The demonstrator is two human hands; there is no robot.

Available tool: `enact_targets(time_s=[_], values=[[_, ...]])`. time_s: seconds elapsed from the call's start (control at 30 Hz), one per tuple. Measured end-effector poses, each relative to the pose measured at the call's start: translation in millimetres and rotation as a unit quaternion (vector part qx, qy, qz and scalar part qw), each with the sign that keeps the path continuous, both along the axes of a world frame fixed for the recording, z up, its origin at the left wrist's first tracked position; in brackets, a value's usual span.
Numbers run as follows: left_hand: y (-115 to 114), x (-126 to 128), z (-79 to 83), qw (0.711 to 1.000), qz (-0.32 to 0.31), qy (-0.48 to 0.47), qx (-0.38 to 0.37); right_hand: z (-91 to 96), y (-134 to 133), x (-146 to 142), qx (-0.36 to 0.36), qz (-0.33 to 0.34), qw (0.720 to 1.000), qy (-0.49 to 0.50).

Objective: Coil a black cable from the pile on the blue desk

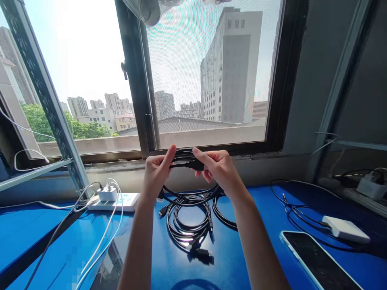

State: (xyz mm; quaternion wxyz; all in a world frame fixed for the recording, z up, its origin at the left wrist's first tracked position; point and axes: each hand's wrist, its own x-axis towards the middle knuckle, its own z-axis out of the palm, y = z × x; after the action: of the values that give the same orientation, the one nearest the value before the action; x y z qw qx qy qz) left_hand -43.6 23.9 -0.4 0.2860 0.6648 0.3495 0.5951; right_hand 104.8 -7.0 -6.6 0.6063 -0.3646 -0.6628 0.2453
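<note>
Both my hands are raised in front of the window, holding a coiled black cable (188, 161) between them. My left hand (157, 171) grips the left side of the coil, thumb up. My right hand (218, 168) pinches the coil's right side near a black plug. The lower loops of the held coil hang down behind my wrists. Below them, more coiled black cables (187, 225) with plugs lie on the blue table (45, 237).
A white power strip (121, 200) with a white charger and white leads lies at the left. A phone (319, 262) lies face up at the lower right, beside a white box (344, 228) with black wires. A metal frame post (45, 96) stands at the left.
</note>
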Motion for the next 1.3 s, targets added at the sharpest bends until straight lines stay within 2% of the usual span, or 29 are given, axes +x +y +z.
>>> enact_targets(time_s=[0.1,0.2,0.27,0.33,0.47,0.53,0.63,0.77,0.9,1.0,1.03,1.07,1.13,1.17,1.23,1.3], values=[[0,1,2.1,0.993,-0.031,-0.004,-0.118,1.3,-2,2,0.009,0.007,1.000,0.010],[2,5,2.7,0.980,-0.039,0.004,-0.194,-0.6,0,3,0.113,-0.067,0.991,-0.014],[3,9,2.0,0.976,-0.044,0.015,-0.212,-2.9,5,4,0.167,-0.090,0.980,-0.067],[2,11,1.0,0.976,-0.058,0.020,-0.210,-5.3,11,4,0.193,-0.083,0.973,-0.091],[1,8,-1.3,0.973,-0.102,0.049,-0.201,-9.4,24,7,0.200,-0.105,0.973,-0.047],[3,3,-3.7,0.963,-0.106,0.104,-0.223,-11.6,30,8,0.175,-0.138,0.975,-0.011],[13,-4,-9.9,0.950,-0.068,0.163,-0.260,-17.0,38,10,0.103,-0.150,0.983,0.015],[27,-6,-24.8,0.936,0.012,0.207,-0.283,-31.8,52,17,-0.023,-0.104,0.992,-0.071],[37,-4,-47.4,0.924,0.029,0.255,-0.285,-61.9,72,25,-0.102,-0.088,0.980,-0.146],[42,-4,-56.5,0.883,0.052,0.345,-0.315,-94.8,84,24,-0.125,-0.078,0.970,-0.196],[43,-3,-55.0,0.877,0.072,0.365,-0.305,-106.1,86,24,-0.125,-0.080,0.965,-0.216],[42,-3,-50.8,0.885,0.087,0.366,-0.274,-116.6,87,23,-0.120,-0.084,0.961,-0.236],[34,-1,-35.1,0.924,0.099,0.319,-0.184,-132.6,87,21,-0.109,-0.089,0.952,-0.273],[26,-1,-25.0,0.947,0.071,0.288,-0.123,-136.9,87,20,-0.104,-0.093,0.947,-0.288],[5,0,-5.6,0.957,0.037,0.275,-0.079,-136.3,88,20,-0.099,-0.108,0.941,-0.306],[-21,0,6.3,0.971,-0.021,0.234,0.035,-123.3,88,20,-0.095,-0.132,0.938,-0.306]])
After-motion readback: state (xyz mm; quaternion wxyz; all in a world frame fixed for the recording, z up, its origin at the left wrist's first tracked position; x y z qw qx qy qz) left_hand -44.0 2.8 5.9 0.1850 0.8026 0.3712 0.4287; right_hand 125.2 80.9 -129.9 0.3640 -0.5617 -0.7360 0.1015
